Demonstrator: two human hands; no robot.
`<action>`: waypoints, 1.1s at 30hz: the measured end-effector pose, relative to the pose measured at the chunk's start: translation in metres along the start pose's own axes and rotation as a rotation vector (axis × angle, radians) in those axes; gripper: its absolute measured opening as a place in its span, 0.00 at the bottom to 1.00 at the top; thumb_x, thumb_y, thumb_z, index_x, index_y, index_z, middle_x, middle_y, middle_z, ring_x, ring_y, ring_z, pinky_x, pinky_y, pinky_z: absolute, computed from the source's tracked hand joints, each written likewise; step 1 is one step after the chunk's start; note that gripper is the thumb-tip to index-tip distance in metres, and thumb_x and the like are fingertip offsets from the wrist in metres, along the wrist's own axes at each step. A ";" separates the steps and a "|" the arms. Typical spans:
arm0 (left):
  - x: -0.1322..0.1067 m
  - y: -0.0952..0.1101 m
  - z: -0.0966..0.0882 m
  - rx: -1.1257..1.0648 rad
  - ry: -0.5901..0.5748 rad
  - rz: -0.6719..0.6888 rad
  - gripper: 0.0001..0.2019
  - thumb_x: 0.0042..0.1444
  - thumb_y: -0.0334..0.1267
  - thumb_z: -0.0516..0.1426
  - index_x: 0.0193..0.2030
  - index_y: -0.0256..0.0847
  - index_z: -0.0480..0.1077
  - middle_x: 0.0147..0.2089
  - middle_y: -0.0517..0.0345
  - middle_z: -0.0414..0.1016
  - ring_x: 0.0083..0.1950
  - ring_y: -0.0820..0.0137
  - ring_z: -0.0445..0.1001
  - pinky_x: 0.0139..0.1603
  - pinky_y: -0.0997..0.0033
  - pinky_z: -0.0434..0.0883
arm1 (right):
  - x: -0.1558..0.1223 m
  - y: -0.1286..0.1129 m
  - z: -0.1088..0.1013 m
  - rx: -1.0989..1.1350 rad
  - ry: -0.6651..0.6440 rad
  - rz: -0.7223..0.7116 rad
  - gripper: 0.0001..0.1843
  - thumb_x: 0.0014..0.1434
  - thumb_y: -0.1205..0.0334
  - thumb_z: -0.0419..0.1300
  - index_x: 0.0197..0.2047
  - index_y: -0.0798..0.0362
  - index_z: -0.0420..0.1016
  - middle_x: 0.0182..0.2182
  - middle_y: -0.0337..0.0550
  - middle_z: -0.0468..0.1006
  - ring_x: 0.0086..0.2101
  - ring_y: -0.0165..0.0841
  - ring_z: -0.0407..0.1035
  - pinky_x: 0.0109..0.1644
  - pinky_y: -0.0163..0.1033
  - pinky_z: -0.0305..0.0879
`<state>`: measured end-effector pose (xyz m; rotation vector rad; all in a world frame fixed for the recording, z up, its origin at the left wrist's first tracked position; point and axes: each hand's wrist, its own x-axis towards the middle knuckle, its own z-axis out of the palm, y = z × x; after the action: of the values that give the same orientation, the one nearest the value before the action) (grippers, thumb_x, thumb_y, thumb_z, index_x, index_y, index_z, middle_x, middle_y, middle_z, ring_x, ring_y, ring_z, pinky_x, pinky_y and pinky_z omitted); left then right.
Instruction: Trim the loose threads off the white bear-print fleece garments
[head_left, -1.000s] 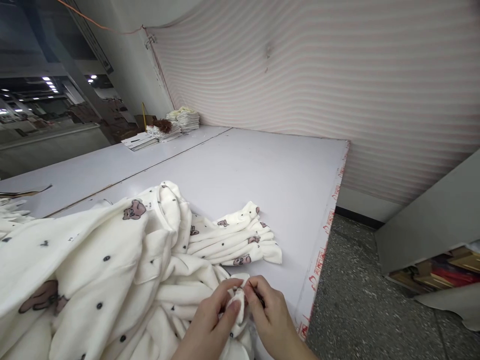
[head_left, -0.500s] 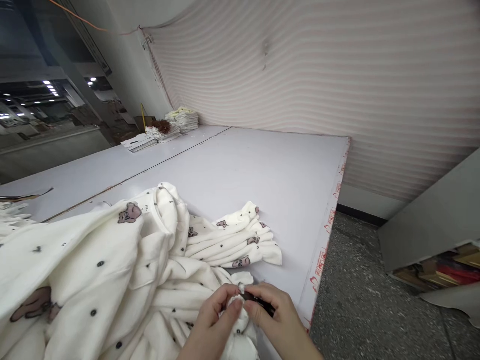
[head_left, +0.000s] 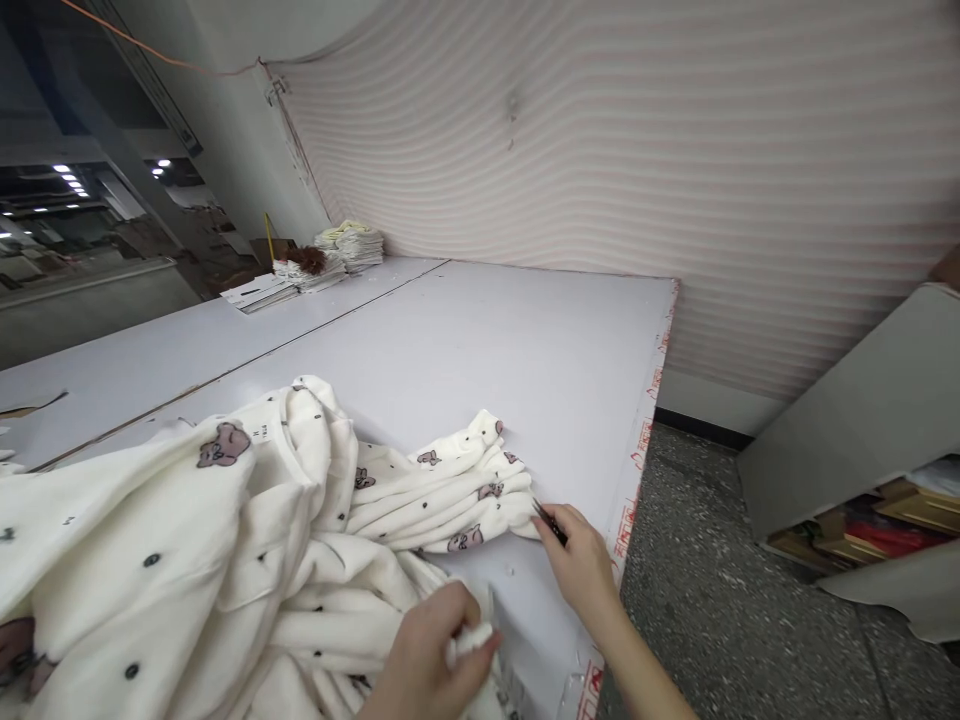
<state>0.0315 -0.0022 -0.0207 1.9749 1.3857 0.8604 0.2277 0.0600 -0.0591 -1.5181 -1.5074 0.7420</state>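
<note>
A white fleece garment [head_left: 225, 540] printed with small brown bears and dark dots lies heaped on the pale table [head_left: 487, 340]. One sleeve [head_left: 450, 490] stretches to the right. My left hand [head_left: 431, 650] is closed, pinching a small white piece of the fabric near the bottom edge. My right hand [head_left: 577, 560] is closed around a small dark tool [head_left: 549, 522], whose tip touches the end of the sleeve.
Stacks of folded cloth and papers [head_left: 315, 265] sit at the table's far left corner. The table's right edge [head_left: 637, 470] carries red print, with speckled floor [head_left: 750, 620] beyond it. A grey board [head_left: 847, 410] leans at the right over a shelf of coloured items.
My right hand has left my left hand and moved up and right to the sleeve end with the dark tool. My left hand stayed on the fabric. The view shifted slightly.
</note>
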 end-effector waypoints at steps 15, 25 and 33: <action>0.010 0.007 0.009 0.038 0.103 -0.144 0.05 0.54 0.37 0.54 0.29 0.44 0.60 0.28 0.63 0.64 0.30 0.69 0.65 0.31 0.73 0.63 | -0.033 0.001 -0.013 0.107 -0.254 -0.013 0.12 0.58 0.69 0.55 0.45 0.50 0.72 0.33 0.40 0.71 0.35 0.34 0.68 0.39 0.36 0.64; -0.004 -0.004 0.016 0.351 0.201 0.132 0.07 0.56 0.26 0.49 0.33 0.43 0.58 0.45 0.53 0.58 0.39 0.70 0.66 0.39 0.72 0.68 | -0.039 -0.039 -0.039 0.098 -0.506 -0.042 0.11 0.60 0.62 0.58 0.46 0.47 0.76 0.38 0.40 0.75 0.39 0.33 0.71 0.41 0.33 0.64; -0.002 0.002 0.014 0.305 0.236 0.088 0.07 0.54 0.27 0.52 0.31 0.44 0.60 0.43 0.53 0.60 0.38 0.68 0.68 0.38 0.71 0.69 | -0.033 -0.046 -0.039 -0.042 -0.520 -0.095 0.10 0.60 0.59 0.59 0.43 0.43 0.80 0.34 0.38 0.77 0.35 0.34 0.73 0.33 0.31 0.62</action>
<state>0.0435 -0.0058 -0.0283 2.2334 1.6565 0.9975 0.2367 0.0174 -0.0061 -1.3298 -1.9689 1.1120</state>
